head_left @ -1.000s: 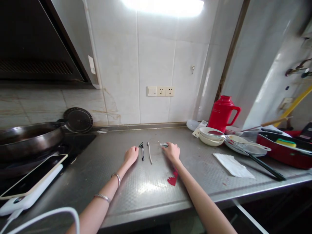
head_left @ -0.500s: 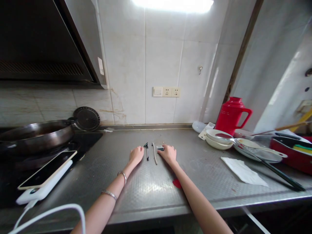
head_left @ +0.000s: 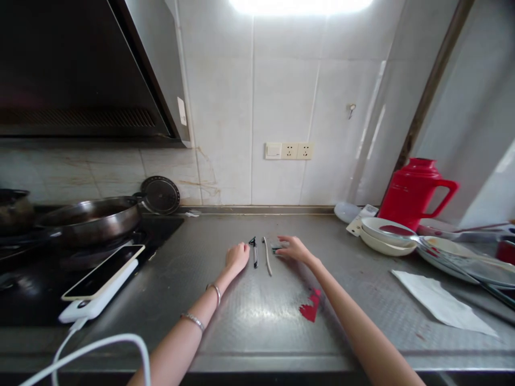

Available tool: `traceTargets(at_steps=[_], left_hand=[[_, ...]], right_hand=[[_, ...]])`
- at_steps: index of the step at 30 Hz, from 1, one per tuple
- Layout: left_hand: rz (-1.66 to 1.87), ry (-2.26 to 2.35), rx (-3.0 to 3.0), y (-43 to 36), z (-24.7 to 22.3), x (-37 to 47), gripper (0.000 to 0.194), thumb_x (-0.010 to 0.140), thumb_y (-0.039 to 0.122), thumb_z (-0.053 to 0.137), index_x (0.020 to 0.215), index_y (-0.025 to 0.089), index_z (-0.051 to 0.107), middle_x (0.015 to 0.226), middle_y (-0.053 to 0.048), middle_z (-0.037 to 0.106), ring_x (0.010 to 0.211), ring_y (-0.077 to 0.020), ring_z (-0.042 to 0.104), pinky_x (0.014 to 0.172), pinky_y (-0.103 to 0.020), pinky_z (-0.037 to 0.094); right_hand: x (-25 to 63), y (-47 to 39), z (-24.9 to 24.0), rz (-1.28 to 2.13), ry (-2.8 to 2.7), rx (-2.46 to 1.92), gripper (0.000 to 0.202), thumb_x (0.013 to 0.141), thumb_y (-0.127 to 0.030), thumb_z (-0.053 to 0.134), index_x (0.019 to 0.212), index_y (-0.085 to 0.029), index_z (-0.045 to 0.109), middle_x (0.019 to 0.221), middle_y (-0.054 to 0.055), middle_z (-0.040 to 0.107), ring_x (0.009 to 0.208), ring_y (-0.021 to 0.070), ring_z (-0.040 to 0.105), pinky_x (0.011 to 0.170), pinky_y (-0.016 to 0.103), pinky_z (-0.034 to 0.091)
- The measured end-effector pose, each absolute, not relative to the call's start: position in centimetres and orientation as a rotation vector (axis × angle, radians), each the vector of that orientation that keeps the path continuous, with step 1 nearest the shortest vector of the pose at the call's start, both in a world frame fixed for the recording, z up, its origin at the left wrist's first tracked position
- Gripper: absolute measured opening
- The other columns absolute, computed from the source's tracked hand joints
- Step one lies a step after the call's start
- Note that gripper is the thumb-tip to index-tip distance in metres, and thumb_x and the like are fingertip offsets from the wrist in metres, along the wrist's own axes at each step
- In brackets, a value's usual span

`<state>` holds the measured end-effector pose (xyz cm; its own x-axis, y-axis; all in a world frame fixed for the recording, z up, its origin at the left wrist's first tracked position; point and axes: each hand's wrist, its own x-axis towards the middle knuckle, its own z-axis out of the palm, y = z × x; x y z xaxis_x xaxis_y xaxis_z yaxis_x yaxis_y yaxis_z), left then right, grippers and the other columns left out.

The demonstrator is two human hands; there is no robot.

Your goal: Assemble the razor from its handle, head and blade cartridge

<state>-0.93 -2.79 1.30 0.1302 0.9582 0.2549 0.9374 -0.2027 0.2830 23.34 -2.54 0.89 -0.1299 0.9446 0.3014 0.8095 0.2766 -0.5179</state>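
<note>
My left hand (head_left: 237,257) rests on the metal counter, fingers curled in, with nothing visible in it. Just right of it lies a small razor (head_left: 255,253) with a dark head and slim handle. Beside the razor is a thin, pale, slightly bent stick (head_left: 267,258). My right hand (head_left: 295,250) is low over the counter to the right of the stick, its fingers apart. At its fingertips lies a small clear-and-dark item (head_left: 276,249), partly covered, whose kind I cannot make out. A torn red piece (head_left: 309,306) lies nearer me, beside my right forearm.
On the left, a pan (head_left: 94,217) stands on the black stove, with a phone (head_left: 103,272) on a white power bank (head_left: 98,295) and its cable. At right are a red thermos (head_left: 412,193), stacked bowls (head_left: 386,241), plates and a white tissue (head_left: 438,300).
The view has swung left, so everything sits further right. My right hand has let go of the small item and spread its fingers. More of the red piece shows. My left hand stays closed.
</note>
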Motion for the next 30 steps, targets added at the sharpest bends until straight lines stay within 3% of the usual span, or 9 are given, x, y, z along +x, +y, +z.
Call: traceTargets(at_steps=[6,11,17,23,30], left_hand=[[0.574,1.941,2.313,-2.9,1.3,-1.0,0.04,0.092,0.028,0.026,0.088,0.016,0.064,0.091,-0.011,0.069,0.085,-0.0203,0.063,0.075,-0.03,0.04],[0.615,1.986,2.355,-3.1,1.4,-1.1,0.033,0.089,0.025,0.031,0.089,0.015,0.063,0.095,-0.012,0.065,0.091,-0.0215,0.059,0.078,-0.031,0.04],[0.643,2.084,2.46,-2.6,1.8,-2.8,0.029,0.086,0.022,0.034,0.098,0.014,0.059,0.107,-0.014,0.059,0.105,-0.0248,0.051,0.088,-0.036,0.037],[0.516,2.25,2.407,-1.8,1.0,-4.1,0.042,0.086,0.029,0.036,0.117,0.007,0.052,0.141,-0.021,0.034,0.132,-0.0349,0.024,0.103,-0.047,0.023],[0.364,2.192,2.315,-1.2,0.5,-4.2,0.049,0.088,0.035,0.029,0.126,0.01,0.045,0.14,-0.02,0.036,0.131,-0.0325,0.028,0.103,-0.048,0.025]], right_hand=[[23.6,-2.2,1.6,0.34,-2.012,-1.6,0.062,0.065,-0.039,0.07,0.12,-0.015,0.057,0.11,0.01,0.065,0.102,0.023,0.058,0.09,0.031,0.041],[25.9,-2.4,1.4,0.087,-2.011,-1.774,0.041,0.077,-0.029,0.057,0.116,-0.016,0.061,0.117,0.01,0.061,0.113,0.0241,0.05,0.097,0.031,0.034],[29.0,-3.4,-0.5,-0.167,-2.035,-1.836,0.034,0.087,-0.027,0.041,0.111,-0.017,0.062,0.119,0.011,0.059,0.113,0.0227,0.049,0.093,0.03,0.036],[30.0,-3.5,-0.8,-0.076,-2.055,-1.839,0.033,0.085,-0.025,0.04,0.105,-0.019,0.066,0.113,0.009,0.063,0.107,0.0188,0.055,0.092,0.025,0.037],[29.0,-3.8,-0.5,-0.095,-1.968,-1.912,0.035,0.085,-0.024,0.037,0.104,-0.018,0.066,0.113,0.01,0.063,0.109,0.0211,0.054,0.092,0.028,0.037]])
